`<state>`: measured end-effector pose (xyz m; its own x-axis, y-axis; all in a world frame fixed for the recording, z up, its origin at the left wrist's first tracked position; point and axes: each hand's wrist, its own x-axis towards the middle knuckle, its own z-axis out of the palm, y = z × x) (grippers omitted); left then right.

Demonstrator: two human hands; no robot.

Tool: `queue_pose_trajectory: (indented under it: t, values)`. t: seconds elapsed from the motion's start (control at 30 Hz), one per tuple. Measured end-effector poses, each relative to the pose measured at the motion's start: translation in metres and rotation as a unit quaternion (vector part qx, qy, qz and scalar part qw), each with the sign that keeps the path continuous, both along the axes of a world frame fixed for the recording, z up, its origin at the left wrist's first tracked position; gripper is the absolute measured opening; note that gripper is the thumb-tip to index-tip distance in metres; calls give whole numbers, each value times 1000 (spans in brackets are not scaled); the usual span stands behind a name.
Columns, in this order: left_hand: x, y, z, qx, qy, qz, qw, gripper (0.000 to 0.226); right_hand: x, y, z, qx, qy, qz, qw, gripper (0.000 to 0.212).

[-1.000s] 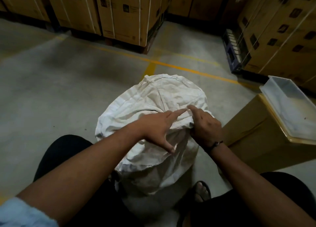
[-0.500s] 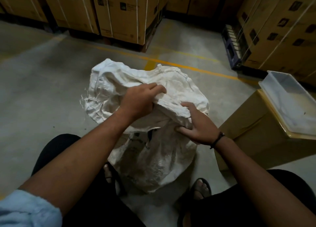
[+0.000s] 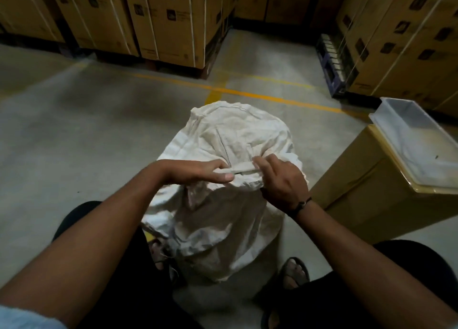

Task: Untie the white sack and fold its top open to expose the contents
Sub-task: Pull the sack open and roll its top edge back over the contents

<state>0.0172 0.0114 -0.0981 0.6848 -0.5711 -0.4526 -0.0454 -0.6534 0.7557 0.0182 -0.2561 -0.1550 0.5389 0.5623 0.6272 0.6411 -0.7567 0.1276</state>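
White sack (image 3: 230,204) stands upright on the concrete floor (image 3: 86,135), between the seated person's knees and in front of the feet; its top is bunched and folded over towards the person, mouth not open, contents not visible

Left hand (image 3: 198,172) is closed on the gathered fabric at the neck, thumb and fingers pinching one end of a flat pale strip (image 3: 241,168); right hand (image 3: 282,180) is closed on the other end of that strip, fingertips gripping it just beside the left hand; the strip runs taut between the two hands; whether it is a tie or a rolled edge of the sack cannot be told

Judgement: the step in hand is loosening or unrolling the closure; the fold-open has not begun

Risks noted:
- both hands pull at the top while nothing steadies the body of the sack; a hard tug could tip it towards the person or sideways, spilling the contents once the mouth gives
- pulling the strip the wrong way could tighten a knot rather than free it
- woven sacking frays; a sharp pull could tear the neck
- cardboard box (image 3: 371,187) stands near the sack at the right, with a plastic tray (image 3: 416,135) resting on its top and reaching past its edge; a swinging right elbow or the sack falling that way could knock the tray off
- light is dim; the closure is hard to read by eye
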Motion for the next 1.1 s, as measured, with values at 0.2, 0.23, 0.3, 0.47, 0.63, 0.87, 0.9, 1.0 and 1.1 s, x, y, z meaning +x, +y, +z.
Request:
queue_pose_trajectory:
  t: [0.2, 0.23, 0.3, 0.47, 0.63, 0.87, 0.9, 1.0, 1.1]
  values:
    - [4, -26, -26, 167, -227, -73, 957, 53, -6, 7, 11, -43, 127, 61, 989, 61]
    - [5, -26, -26, 202, -263, -74, 940, 44, -7, 5, 14, -59, 155, 82, 983, 69]
    - [4, -21, -18, 249, -357, -66, 898, 22, -6, -1, 17, -63, 219, 110, 967, 88]
    - [-2, -10, 4, 227, -462, -110, 850, 26, -1, -15, 12, -82, 266, 68, 958, 102]
    - [4, 4, 18, 268, -297, -147, 905, 48, 1, -6, -7, -124, 215, -8, 969, 43]
    - [-16, -35, 12, 247, -306, -70, 917, 75, -14, 13, -17, -70, -6, 13, 997, 25]
    - [-16, -40, 8, 213, -272, -57, 937, 71, -12, 11, -18, -72, -13, 20, 997, 25]
    - [-15, -48, 0, 183, -169, -56, 967, 82, -5, 4, -18, -102, -15, 78, 992, 27]
    - [-15, -56, -8, 213, -191, -59, 957, 77, -3, 5, -12, -111, 69, 114, 985, 41]
